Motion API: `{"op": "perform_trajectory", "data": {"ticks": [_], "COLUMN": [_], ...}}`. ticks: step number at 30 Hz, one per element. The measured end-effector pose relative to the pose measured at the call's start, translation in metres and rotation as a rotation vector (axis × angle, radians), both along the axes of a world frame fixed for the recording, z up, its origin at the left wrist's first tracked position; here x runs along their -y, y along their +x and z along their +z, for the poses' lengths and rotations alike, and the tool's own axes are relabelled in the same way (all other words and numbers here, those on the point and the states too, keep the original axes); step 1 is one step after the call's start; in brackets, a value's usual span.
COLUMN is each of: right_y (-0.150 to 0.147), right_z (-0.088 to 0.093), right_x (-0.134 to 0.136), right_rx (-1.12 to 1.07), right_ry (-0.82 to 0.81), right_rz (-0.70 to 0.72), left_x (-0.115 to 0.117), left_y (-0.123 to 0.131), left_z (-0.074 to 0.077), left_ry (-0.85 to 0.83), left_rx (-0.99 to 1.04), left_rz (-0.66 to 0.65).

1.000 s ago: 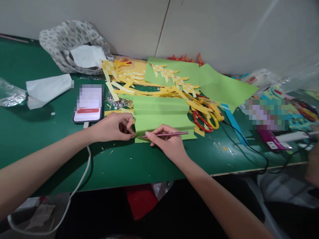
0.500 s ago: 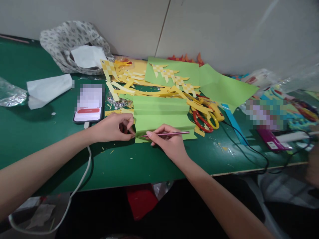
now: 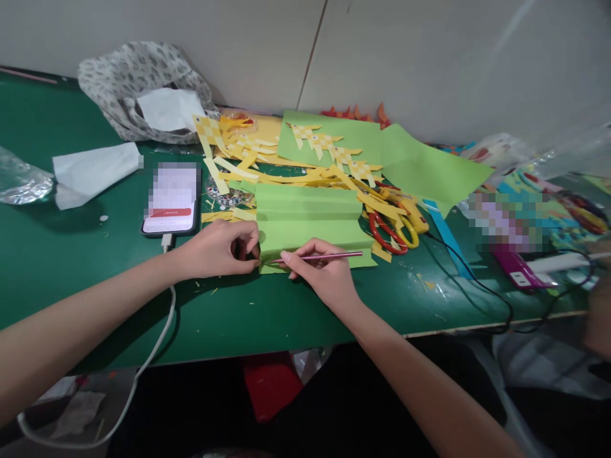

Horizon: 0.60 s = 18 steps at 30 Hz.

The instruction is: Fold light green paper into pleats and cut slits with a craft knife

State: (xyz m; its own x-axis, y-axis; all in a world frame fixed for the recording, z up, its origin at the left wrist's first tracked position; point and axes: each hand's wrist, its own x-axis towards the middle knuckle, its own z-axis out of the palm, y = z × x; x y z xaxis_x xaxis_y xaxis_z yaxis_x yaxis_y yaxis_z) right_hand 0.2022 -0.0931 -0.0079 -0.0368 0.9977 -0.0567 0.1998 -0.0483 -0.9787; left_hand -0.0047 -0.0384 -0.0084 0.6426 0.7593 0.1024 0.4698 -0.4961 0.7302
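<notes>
A light green sheet of paper [image 3: 310, 216] with crosswise folds lies in front of me. Thumb and forefinger of my left hand [image 3: 224, 251] are pinched together at its lower left edge. Between the fingers of my right hand [image 3: 322, 270] is a thin, shiny pink pencil [image 3: 329, 256], held in a writing grip. Its point is low on the sheet, close to my left fingertips; whether it touches the paper I cannot tell. Left of the sheet, a phone [image 3: 172, 197] with a lit screen is plugged into a white cable [image 3: 160, 340].
Scissors with red and yellow handles [image 3: 389, 235] and a yellow glue gun [image 3: 413, 213] lie right of the sheet. Behind are yellow paper strips [image 3: 286, 178], woven paper fish [image 3: 329, 149] and a patterned cloth bag [image 3: 138, 89]. A blue strip [image 3: 449, 238] and purple power strip [image 3: 518, 267] lie right.
Almost nothing differs. My left hand has shifted very slightly right along with a tiny camera movement; the pencil and the green sheet stay in place.
</notes>
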Motion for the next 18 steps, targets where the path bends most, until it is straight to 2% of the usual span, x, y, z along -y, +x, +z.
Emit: {"op": "perform_trajectory", "data": {"ticks": [13, 18], "right_y": [0.0001, 0.0003], "right_z": [-0.0006, 0.0000], "right_x": [0.0004, 0.0006], "right_rx": [-0.014, -0.029], "right_ry": [-0.026, -0.016], "right_rz": [-0.047, -0.026], "left_x": [-0.0008, -0.0015], "left_y": [-0.0003, 0.0002], "left_z": [0.0026, 0.0023], "left_ry": [-0.045, -0.063], "left_rx": [0.013, 0.018], "left_rz": [-0.035, -0.033]}}
